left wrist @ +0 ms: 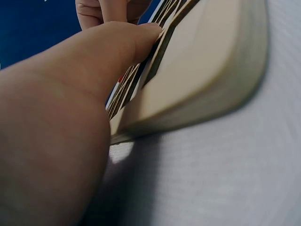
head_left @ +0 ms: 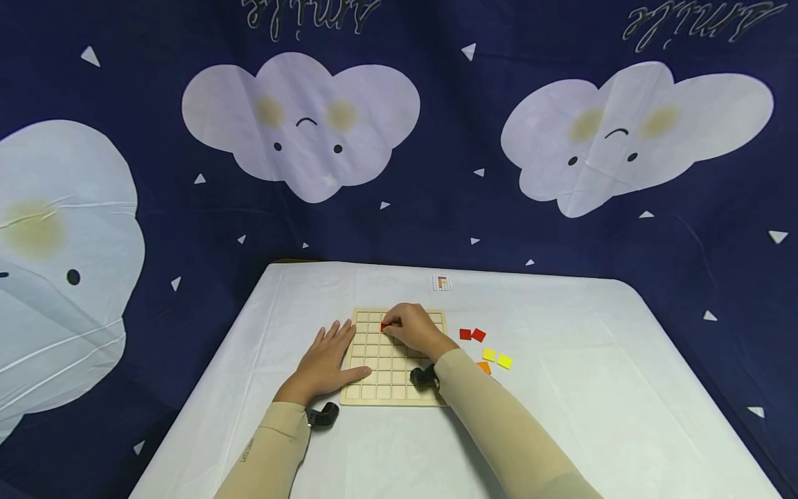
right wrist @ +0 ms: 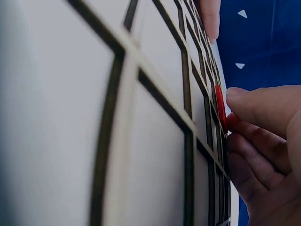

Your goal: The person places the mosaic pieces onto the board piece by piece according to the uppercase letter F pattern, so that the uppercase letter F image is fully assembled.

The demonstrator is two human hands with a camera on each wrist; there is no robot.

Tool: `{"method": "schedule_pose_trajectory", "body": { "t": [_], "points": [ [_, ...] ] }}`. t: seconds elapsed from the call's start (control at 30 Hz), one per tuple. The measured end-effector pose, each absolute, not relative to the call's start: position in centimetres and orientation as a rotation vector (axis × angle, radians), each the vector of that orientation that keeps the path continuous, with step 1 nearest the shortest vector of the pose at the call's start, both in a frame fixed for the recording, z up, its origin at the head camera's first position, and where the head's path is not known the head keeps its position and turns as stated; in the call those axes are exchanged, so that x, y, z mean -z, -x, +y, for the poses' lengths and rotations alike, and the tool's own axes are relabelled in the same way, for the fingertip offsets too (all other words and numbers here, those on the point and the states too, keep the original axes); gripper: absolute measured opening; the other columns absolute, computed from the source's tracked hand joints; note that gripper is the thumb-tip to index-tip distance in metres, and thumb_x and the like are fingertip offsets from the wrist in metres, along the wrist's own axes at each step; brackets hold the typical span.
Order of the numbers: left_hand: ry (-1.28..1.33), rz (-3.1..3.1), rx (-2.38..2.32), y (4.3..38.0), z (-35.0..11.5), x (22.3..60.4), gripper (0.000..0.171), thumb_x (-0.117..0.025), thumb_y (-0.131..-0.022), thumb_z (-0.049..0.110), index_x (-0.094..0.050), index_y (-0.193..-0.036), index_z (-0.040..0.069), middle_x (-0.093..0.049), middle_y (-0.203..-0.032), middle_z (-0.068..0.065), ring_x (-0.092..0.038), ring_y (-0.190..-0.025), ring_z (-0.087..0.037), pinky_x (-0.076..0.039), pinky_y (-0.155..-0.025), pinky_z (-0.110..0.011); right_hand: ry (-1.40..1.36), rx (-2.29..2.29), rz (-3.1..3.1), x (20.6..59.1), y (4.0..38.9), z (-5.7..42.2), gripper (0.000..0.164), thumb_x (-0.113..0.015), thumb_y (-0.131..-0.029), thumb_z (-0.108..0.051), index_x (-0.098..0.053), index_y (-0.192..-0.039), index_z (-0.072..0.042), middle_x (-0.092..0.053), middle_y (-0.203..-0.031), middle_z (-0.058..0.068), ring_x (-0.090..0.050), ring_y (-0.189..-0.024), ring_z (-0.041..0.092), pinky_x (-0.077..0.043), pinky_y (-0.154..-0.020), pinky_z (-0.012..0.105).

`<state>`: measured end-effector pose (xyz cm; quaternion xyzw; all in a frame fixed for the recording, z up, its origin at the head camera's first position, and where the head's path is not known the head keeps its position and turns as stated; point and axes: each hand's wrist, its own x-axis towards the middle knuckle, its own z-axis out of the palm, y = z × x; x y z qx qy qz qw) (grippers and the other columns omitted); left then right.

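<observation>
A wooden grid board (head_left: 355, 400) lies on the white table. My left hand (head_left: 325, 364) rests spread at its left side, the thumb reaching over the board's lower left cells; in the left wrist view that thumb (left wrist: 127, 44) lies along the frame. Over the upper part of the grid, my right hand (head_left: 414, 327) pinches a small red square tile (head_left: 384, 327) at its fingertips. The right wrist view shows the red tile (right wrist: 221, 109) right at the grid, thumb and curled fingers against it. The palm and wrist cover part of the board.
Right of the board lie two red tiles (head_left: 465, 334), two yellow tiles (head_left: 489, 355) and an orange tile (head_left: 484, 368), partly covered by the right sleeve. A small card (head_left: 442, 283) with a coloured grid pattern lies behind the board. A dark blue cloud-print cloth (head_left: 436, 222) hangs beyond the table.
</observation>
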<state>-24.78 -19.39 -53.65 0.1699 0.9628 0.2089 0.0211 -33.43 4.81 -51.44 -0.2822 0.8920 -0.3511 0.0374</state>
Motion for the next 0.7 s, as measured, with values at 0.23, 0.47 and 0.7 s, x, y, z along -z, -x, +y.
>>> {"method": "schedule_pose_trajectory", "body": {
  "t": [0.23,0.47,0.7],
  "points": [
    [-0.523,2.983,-0.637,24.9,-19.5,53.7,0.11,-0.063,-0.091,0.074,-0.026,-0.167,0.005,-0.02,-0.172,-0.012,-0.01,-0.159,-0.033,-0.003,-0.127,-0.052,0.86,1.148,2.702,51.3,33.5,5.2,0.019,-0.083,-0.094,-0.011,-0.081,-0.112,-0.009,-0.073,-0.108,-0.002,-0.067,-0.097,0.011,-0.057,-0.087,0.03],
    [-0.525,2.98,-0.618,25.1,-19.6,54.2,0.111,-0.061,-0.09,0.077,-0.025,-0.167,0.006,-0.019,-0.173,-0.01,-0.008,-0.159,-0.032,-0.001,-0.127,-0.052,0.864,1.179,2.681,51.3,33.3,5.9,0.017,-0.081,-0.096,-0.012,-0.081,-0.112,-0.009,-0.073,-0.108,-0.002,-0.067,-0.096,0.011,-0.057,-0.087,0.032],
    [-0.527,2.984,-0.628,25.1,-19.6,54.2,0.111,-0.062,-0.09,0.076,-0.027,-0.167,0.005,-0.02,-0.172,-0.011,-0.009,-0.159,-0.033,-0.002,-0.127,-0.052,0.82,1.219,2.671,51.4,33.4,7.1,0.019,-0.081,-0.096,-0.015,-0.08,-0.114,-0.009,-0.072,-0.107,-0.005,-0.068,-0.096,0.011,-0.058,-0.087,0.031]
  ]
}}
